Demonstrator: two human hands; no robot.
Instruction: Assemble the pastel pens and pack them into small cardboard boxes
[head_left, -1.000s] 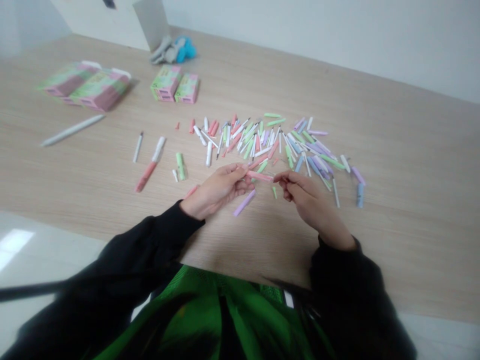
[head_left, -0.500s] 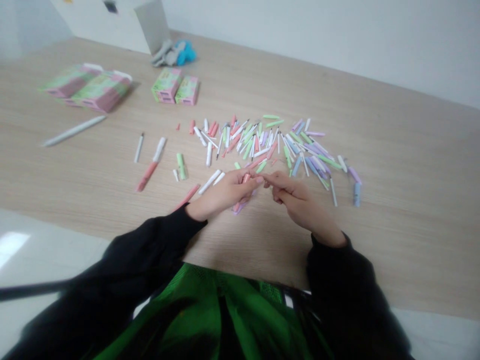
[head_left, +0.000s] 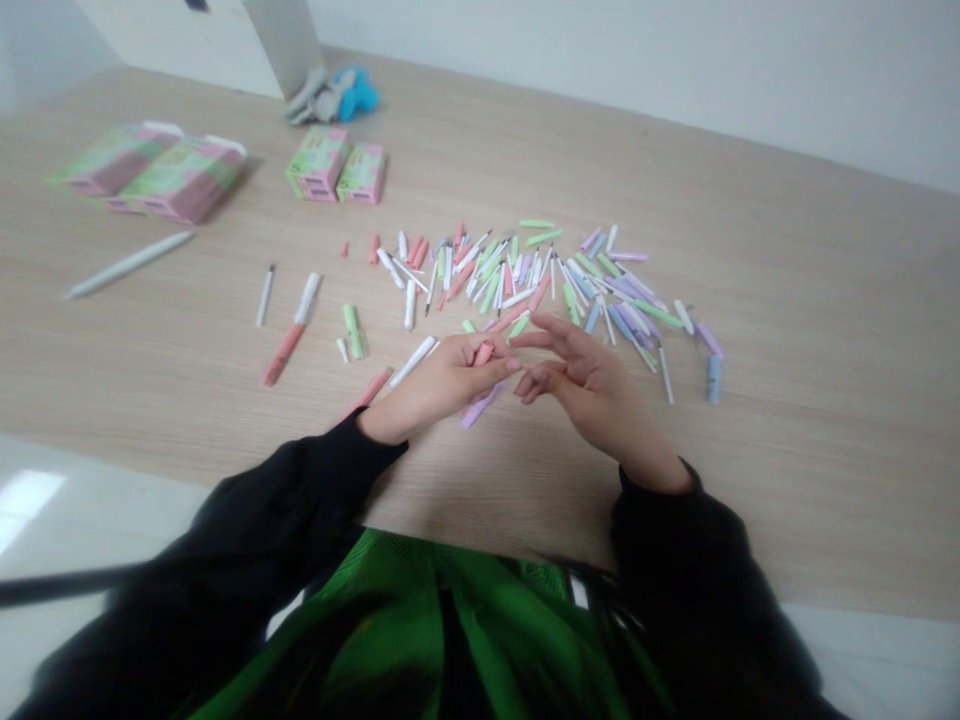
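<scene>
My left hand (head_left: pixel 457 375) is closed around a coral-pink pen piece (head_left: pixel 484 352), one end of which shows above the thumb; the rest is hidden in the fingers. Close on its right, my right hand (head_left: pixel 574 370) has its fingers spread, with the thumb and fingertips near the left thumb tip. I make out nothing in it. Under the left hand lies a purple pen piece (head_left: pixel 480 408). Just beyond both hands is a loose pile of pen parts (head_left: pixel 517 270): white refills with dark tips and coral, green, purple, blue and white barrels and caps.
Left of the hands lie a coral-and-white pen (head_left: pixel 289 335), a green cap (head_left: pixel 353 332) and a white refill (head_left: pixel 266 296). A larger white pen (head_left: pixel 129 265) is farther left. Pink-green boxes (head_left: pixel 319 165), a grey-and-blue bundle (head_left: pixel 337 95) and a white box (head_left: pixel 217 45) stand behind.
My right hand's fingers have spread and lifted slightly from the left fingertips. Less of the coral piece shows in my left hand. The whole view has shifted a little.
</scene>
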